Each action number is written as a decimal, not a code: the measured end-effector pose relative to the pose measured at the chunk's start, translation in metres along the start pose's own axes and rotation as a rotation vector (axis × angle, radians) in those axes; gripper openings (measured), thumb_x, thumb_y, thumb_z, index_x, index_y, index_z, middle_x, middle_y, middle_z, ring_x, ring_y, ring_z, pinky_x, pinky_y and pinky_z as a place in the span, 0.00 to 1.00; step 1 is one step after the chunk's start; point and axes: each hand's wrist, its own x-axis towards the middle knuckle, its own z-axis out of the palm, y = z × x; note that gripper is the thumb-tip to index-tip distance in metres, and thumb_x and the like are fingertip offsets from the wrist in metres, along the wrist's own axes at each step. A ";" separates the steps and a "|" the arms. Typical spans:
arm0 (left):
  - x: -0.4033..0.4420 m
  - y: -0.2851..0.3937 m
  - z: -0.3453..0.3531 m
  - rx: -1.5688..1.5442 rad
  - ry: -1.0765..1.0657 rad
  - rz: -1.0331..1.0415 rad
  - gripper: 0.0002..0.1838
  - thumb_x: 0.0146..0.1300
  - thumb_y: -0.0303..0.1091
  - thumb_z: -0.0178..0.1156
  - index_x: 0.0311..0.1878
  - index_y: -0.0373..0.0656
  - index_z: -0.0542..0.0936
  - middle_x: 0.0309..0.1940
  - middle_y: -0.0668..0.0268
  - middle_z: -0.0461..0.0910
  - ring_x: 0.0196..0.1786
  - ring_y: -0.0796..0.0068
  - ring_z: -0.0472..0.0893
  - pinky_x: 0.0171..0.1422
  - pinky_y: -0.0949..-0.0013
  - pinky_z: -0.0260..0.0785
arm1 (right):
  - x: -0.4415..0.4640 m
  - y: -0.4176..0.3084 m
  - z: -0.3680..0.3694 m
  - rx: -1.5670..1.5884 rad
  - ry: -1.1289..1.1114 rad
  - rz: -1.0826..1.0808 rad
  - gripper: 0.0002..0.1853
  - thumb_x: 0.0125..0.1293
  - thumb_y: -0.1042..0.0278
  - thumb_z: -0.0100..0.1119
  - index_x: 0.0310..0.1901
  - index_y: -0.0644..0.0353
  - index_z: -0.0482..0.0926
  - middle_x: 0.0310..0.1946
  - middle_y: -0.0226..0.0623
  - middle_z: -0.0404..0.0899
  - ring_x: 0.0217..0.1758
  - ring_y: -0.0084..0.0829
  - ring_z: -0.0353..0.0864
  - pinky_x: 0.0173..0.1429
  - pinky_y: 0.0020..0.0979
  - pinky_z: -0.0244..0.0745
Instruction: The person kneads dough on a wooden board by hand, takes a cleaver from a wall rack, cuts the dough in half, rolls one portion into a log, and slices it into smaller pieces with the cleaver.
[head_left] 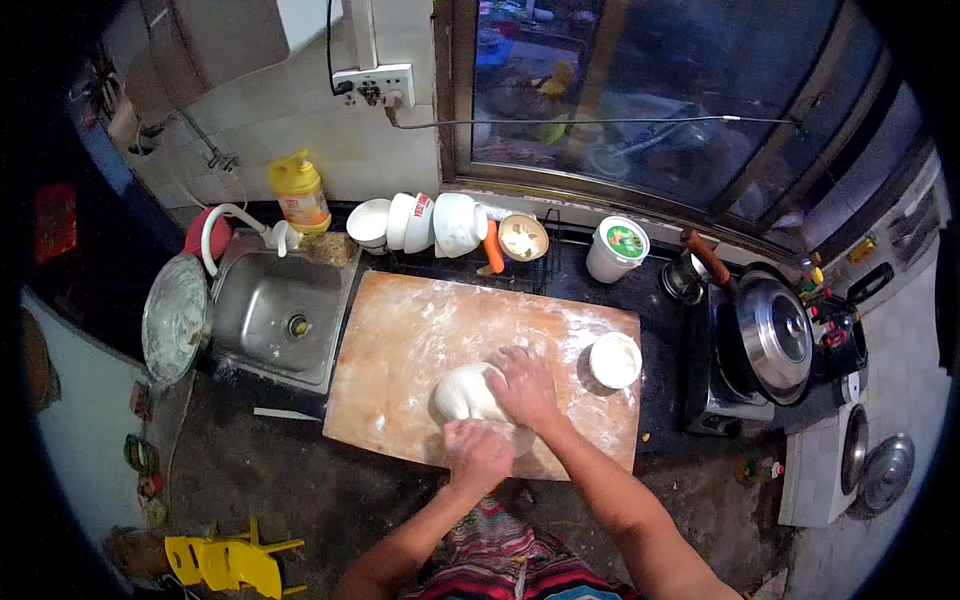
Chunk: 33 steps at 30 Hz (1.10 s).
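A pale lump of dough (463,391) lies on a floured wooden board (390,310). My left hand (479,456) is closed on the dough's near edge, its fingers curled. Against the right side of the dough rests my right hand (525,385), fingers spread and pointing up and left. A white bowl of flour (615,361) stands on the right part of the board. Flour is smeared over much of the wood.
Left of the board is a steel sink (270,310) with a large floury basin (177,320) beside it. Bowls (460,225) and a white tub (617,250) line the back. A lidded pan (775,335) sits on the stove at right.
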 end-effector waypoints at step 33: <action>0.220 -0.089 -0.025 0.004 0.115 -0.261 0.25 0.71 0.52 0.47 0.46 0.39 0.83 0.47 0.49 0.83 0.54 0.48 0.79 0.63 0.46 0.64 | 0.080 0.058 0.020 -0.029 0.416 -0.144 0.15 0.67 0.58 0.54 0.46 0.59 0.80 0.45 0.44 0.80 0.50 0.47 0.76 0.57 0.51 0.65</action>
